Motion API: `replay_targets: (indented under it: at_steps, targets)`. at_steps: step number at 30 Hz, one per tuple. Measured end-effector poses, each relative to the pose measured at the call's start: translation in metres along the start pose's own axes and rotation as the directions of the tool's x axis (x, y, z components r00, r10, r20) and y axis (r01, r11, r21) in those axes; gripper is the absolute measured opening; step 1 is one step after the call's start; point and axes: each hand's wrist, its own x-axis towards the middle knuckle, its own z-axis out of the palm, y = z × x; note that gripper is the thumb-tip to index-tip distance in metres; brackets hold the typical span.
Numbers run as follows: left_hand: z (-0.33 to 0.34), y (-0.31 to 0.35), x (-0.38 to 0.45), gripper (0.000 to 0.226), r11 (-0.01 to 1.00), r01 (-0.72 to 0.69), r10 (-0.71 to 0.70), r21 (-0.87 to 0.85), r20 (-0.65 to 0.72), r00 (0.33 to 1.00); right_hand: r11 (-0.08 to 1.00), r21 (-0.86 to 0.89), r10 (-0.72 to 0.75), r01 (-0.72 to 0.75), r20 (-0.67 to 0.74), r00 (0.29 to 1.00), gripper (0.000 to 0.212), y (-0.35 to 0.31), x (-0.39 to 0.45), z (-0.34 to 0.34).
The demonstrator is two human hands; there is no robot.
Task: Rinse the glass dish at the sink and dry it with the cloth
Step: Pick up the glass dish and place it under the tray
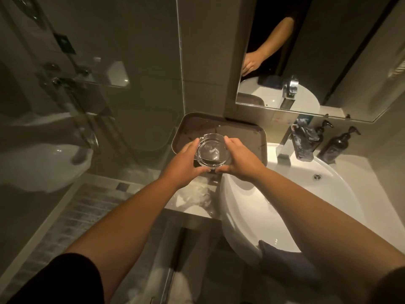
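Note:
A round, thick clear glass dish (pixel 210 152) is held over the near edge of a brown tray (pixel 192 126), left of the sink. My left hand (pixel 183 165) grips its left side and my right hand (pixel 241 161) grips its right side, thumbs meeting under its near rim. The white sink basin (pixel 258 216) lies to the right, with a chrome tap (pixel 285 145) at its back. A dark cloth (pixel 282 260) hangs over the basin's near rim.
Two dark pump bottles (pixel 337 145) stand right of the tap. A mirror (pixel 317 62) hangs above the sink. A glass shower partition (pixel 87 106) fills the left. A crumpled clear plastic wrap (pixel 197 198) lies on the counter below the tray.

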Motion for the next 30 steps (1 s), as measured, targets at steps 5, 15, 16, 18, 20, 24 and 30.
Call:
replay_targets:
  at_steps: [5, 15, 16, 18, 20, 24, 30]
  targets:
    - [0.003, -0.003, 0.016, 0.095, 0.999, 0.012, -0.012, -0.032, 0.001, 1.0, 1.0, 0.005, 0.0, 0.0, 0.003, 1.0, 0.103, 0.007, 0.015, 0.001]
    - [0.015, -0.015, 0.086, 0.096, 0.996, 0.074, -0.075, 0.056, 0.017, 0.997, 1.0, -0.013, -0.005, 0.006, 0.059, 0.998, 0.109, 0.048, 0.089, 0.005]
    - [0.016, -0.017, 0.094, 0.097, 0.995, 0.08, -0.081, 0.061, 0.021, 0.996, 1.0, -0.016, -0.008, 0.009, 0.069, 0.998, 0.109, 0.053, 0.098, 0.005]
    - [0.018, -0.021, 0.11, 0.098, 0.993, 0.091, -0.093, 0.073, 0.025, 0.995, 0.999, -0.02, -0.024, 0.025, 0.079, 0.997, 0.108, 0.063, 0.115, 0.006]
    - [0.021, -0.025, 0.126, 0.098, 0.992, 0.095, -0.097, 0.084, 0.025, 0.995, 0.999, -0.025, -0.034, 0.036, 0.078, 0.996, 0.107, 0.072, 0.131, 0.007]
    - [0.026, -0.035, 0.153, 0.097, 0.987, 0.076, -0.08, 0.14, 0.02, 0.997, 0.999, -0.024, -0.038, 0.04, 0.079, 0.996, 0.109, 0.088, 0.16, 0.015]
    - [0.034, -0.057, 0.181, 0.097, 0.981, 0.087, -0.1, 0.174, 0.069, 0.993, 1.0, 0.014, -0.01, 0.009, 0.087, 0.996, 0.111, 0.101, 0.189, 0.031]
